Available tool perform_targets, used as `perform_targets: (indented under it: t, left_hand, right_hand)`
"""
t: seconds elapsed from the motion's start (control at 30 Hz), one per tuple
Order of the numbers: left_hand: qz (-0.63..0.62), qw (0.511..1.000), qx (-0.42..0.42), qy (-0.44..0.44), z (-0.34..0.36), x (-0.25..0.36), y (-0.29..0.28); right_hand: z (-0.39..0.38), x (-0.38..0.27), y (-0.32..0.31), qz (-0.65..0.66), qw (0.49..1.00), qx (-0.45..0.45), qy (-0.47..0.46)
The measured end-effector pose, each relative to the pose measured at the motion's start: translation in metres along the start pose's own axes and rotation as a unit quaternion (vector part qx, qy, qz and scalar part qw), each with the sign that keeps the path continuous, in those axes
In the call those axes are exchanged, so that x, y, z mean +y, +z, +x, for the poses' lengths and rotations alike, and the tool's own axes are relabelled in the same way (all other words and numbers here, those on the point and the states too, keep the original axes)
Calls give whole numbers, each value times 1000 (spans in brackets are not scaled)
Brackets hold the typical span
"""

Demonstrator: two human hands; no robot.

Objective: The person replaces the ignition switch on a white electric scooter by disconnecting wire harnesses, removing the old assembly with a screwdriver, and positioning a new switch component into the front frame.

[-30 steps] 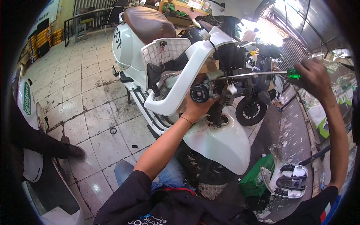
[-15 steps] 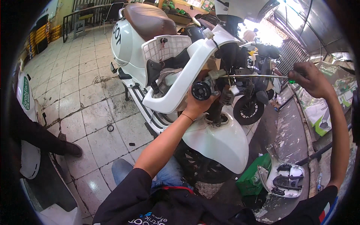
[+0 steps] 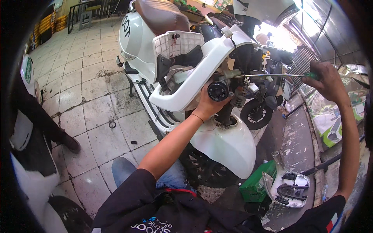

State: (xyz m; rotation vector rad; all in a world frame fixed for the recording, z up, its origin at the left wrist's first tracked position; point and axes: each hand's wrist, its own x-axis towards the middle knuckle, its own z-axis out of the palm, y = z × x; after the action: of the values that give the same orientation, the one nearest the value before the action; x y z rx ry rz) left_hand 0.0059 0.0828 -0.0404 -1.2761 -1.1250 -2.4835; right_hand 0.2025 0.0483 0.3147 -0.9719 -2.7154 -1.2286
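Observation:
A white scooter [image 3: 182, 99] with its front panels off stands before me. My left hand [image 3: 209, 105] is wrapped round a round black part [image 3: 218, 91] at the steering column, behind the white leg shield. In my closed right hand [image 3: 329, 82] is a long screwdriver [image 3: 281, 75] with a green handle, held level. Its shaft runs left toward a pale plastic connector [image 3: 232, 73] just above the round part. Whether the tip touches the connector I cannot tell. A white plug [image 3: 253, 87] hangs below the shaft. The white front fender [image 3: 227, 141] sits under my left wrist.
On the right floor a white panel [image 3: 289, 189] lies beside a green box [image 3: 257, 182]. A black ring [image 3: 112, 124] and a small black piece [image 3: 134, 142] lie on the tiles. Another person's leg [image 3: 50, 120] and another scooter are at left. More scooters stand behind.
The view has shifted slightly, and the black part's round face now points more toward me. The screwdriver stays at the same connector. At the left, more of the other scooter shows.

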Motion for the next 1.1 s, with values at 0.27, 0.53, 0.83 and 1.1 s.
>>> perform_targets:
  t: [0.27,0.53,0.83,1.1]
  left_hand:
    - [64,995,-43,-60,6,29,-9]
    - [64,997,37,8,4,19,-2]
    - [33,988,-118,-95,-23,-39,-5]
    - [254,947,-130,148,-33,-72,18]
  right_hand:
    - [3,8,27,-61,974,192,-103]
    - [-4,24,21,-95,971,190,-107]
    - [-96,71,57,-15,974,210,79]
    - [-405,56,288,216,840,214,449]
